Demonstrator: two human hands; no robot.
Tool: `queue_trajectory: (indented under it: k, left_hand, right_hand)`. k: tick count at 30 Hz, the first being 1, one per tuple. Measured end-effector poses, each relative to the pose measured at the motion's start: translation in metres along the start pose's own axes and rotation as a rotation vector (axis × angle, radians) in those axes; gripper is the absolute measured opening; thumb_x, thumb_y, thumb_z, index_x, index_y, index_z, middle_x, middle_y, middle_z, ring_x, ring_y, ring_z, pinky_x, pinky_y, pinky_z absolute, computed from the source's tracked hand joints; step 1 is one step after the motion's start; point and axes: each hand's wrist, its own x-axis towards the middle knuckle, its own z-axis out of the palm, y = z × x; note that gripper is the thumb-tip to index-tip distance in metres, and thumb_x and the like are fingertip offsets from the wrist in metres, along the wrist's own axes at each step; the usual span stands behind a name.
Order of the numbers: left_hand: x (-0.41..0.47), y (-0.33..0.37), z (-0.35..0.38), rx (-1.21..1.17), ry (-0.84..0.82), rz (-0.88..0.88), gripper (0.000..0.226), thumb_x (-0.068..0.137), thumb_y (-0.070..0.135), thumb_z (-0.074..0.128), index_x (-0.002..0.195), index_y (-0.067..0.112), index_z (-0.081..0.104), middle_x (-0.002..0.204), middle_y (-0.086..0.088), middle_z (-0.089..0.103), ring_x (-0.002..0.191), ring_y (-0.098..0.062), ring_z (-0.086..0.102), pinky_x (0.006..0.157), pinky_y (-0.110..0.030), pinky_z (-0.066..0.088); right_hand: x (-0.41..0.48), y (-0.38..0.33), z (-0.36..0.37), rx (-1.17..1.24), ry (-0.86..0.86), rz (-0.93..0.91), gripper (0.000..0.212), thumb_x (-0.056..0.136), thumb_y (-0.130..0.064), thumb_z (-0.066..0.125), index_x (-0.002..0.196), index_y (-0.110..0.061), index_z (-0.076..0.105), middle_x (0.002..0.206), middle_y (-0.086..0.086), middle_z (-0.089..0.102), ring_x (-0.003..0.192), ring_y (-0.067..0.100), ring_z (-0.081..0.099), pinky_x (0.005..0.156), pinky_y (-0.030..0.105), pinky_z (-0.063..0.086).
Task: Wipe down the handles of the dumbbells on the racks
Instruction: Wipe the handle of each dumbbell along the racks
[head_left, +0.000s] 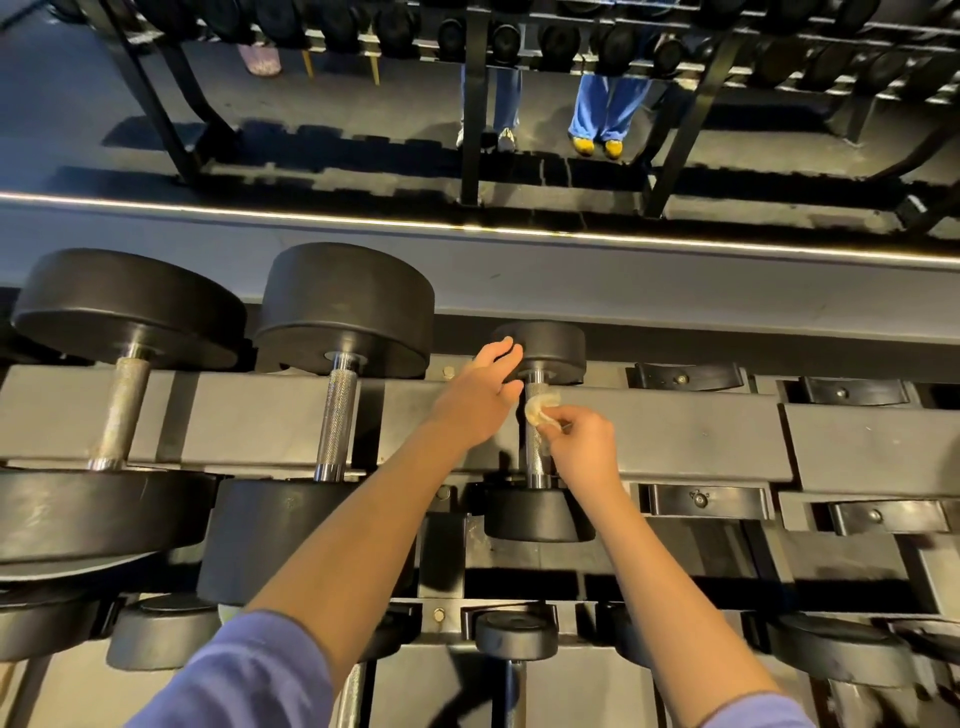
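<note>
Chrome handle (535, 457): right hand (584, 447) pinches cloth (540, 408) against it; left hand (475, 402), fingers (497, 349) extended, touches head (553, 345).

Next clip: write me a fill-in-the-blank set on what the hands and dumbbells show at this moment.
1. The right hand pinches a crumpled ___ against a dumbbell handle.
2. The left hand holds ___ and touches that dumbbell's far weight.
3. This dumbbell is ___ than the next dumbbell to its left.
4. The cradles to its right are ___.
Missing words: cloth, nothing, smaller, empty.
</note>
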Motion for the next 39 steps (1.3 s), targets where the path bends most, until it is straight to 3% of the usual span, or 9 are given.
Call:
queue_trajectory:
  k: [7, 10, 16, 22, 24, 27, 32, 35, 39]
  left_hand:
    - [-0.045, -0.03, -0.005, 0.249, -0.015, 0.025, 0.033, 0.098, 0.029, 0.045, 0.129, 0.017, 0.048, 0.132, -0.003, 0.05, 0.12, -0.02, 0.047, 0.101, -0.037, 0.041]
    - [-0.074, -0.04, -0.019, 0.29, 0.029, 0.07, 0.032, 0.099, 0.03, 0.044, 0.13, 0.022, 0.048, 0.119, 0.003, 0.051, 0.11, -0.014, 0.049, 0.094, -0.029, 0.041]
    - [-0.127, -0.061, -0.064, 0.377, 0.211, 0.067, 0.032, 0.097, 0.028, 0.049, 0.128, 0.023, 0.056, 0.125, 0.004, 0.057, 0.117, -0.015, 0.05, 0.103, -0.033, 0.039]
    - [-0.158, -0.107, -0.094, 0.062, 0.327, -0.275, 0.039, 0.102, 0.028, 0.041, 0.133, 0.008, 0.052, 0.134, -0.008, 0.053, 0.126, -0.023, 0.043, 0.108, -0.035, 0.03]
    - [-0.157, -0.109, -0.089, 0.039, 0.34, -0.273, 0.041, 0.102, 0.032, 0.035, 0.13, 0.008, 0.055, 0.129, -0.009, 0.056, 0.12, -0.022, 0.047, 0.105, -0.034, 0.033]
    - [-0.157, -0.107, -0.085, -0.049, 0.419, -0.323, 0.037, 0.102, 0.03, 0.035, 0.124, 0.014, 0.059, 0.119, -0.003, 0.058, 0.111, -0.016, 0.05, 0.096, -0.031, 0.036]
    - [-0.158, -0.105, -0.086, -0.109, 0.464, -0.326, 0.033, 0.101, 0.029, 0.038, 0.102, 0.011, 0.065, 0.104, -0.003, 0.06, 0.099, -0.017, 0.052, 0.088, -0.034, 0.04]
    - [-0.159, -0.103, -0.085, -0.125, 0.498, -0.33, 0.03, 0.1, 0.027, 0.039, 0.104, 0.012, 0.065, 0.103, 0.002, 0.056, 0.1, -0.013, 0.048, 0.084, -0.028, 0.035]
    - [-0.159, -0.107, -0.084, -0.164, 0.51, -0.341, 0.025, 0.1, 0.029, 0.039, 0.1, 0.022, 0.063, 0.101, 0.008, 0.053, 0.099, -0.009, 0.047, 0.08, -0.025, 0.033]
  right_hand:
    - [-0.024, 0.002, -0.008, -0.02, -0.135, 0.047, 0.016, 0.086, -0.006, 0.066, 0.099, -0.002, 0.073, 0.101, 0.013, 0.067, 0.094, 0.023, 0.061, 0.077, 0.021, 0.043]
    - [-0.032, -0.006, -0.008, 0.064, -0.11, 0.055, 0.016, 0.086, -0.01, 0.067, 0.101, -0.005, 0.072, 0.098, 0.009, 0.068, 0.091, 0.02, 0.061, 0.077, 0.021, 0.044]
    - [-0.05, -0.045, 0.013, 0.235, -0.153, -0.011, 0.019, 0.087, -0.015, 0.067, 0.104, -0.007, 0.071, 0.096, 0.003, 0.067, 0.09, 0.013, 0.06, 0.084, 0.023, 0.047]
    - [-0.056, -0.094, 0.047, 0.327, -0.307, -0.073, 0.019, 0.087, -0.014, 0.068, 0.105, -0.011, 0.071, 0.088, -0.011, 0.063, 0.086, 0.006, 0.058, 0.078, 0.018, 0.047]
    - [-0.055, -0.106, 0.059, 0.315, -0.316, -0.083, 0.019, 0.087, -0.016, 0.067, 0.106, -0.014, 0.07, 0.09, -0.01, 0.062, 0.083, 0.001, 0.056, 0.071, 0.011, 0.044]
    - [-0.051, -0.12, 0.078, 0.309, -0.31, -0.072, 0.021, 0.088, -0.015, 0.067, 0.108, -0.013, 0.07, 0.1, -0.004, 0.066, 0.09, 0.006, 0.058, 0.075, 0.015, 0.044]
    - [-0.042, -0.143, 0.1, 0.297, -0.278, -0.089, 0.014, 0.088, -0.012, 0.065, 0.1, -0.011, 0.071, 0.09, -0.005, 0.064, 0.08, 0.007, 0.059, 0.062, 0.008, 0.041]
    - [-0.035, -0.157, 0.111, 0.278, -0.198, -0.114, 0.025, 0.088, -0.012, 0.064, 0.113, -0.011, 0.065, 0.093, -0.007, 0.058, 0.087, 0.008, 0.054, 0.062, 0.003, 0.038]
    - [-0.026, -0.162, 0.123, 0.239, -0.175, -0.119, 0.019, 0.085, -0.013, 0.066, 0.104, -0.007, 0.068, 0.091, 0.001, 0.063, 0.086, 0.011, 0.055, 0.071, 0.017, 0.038]
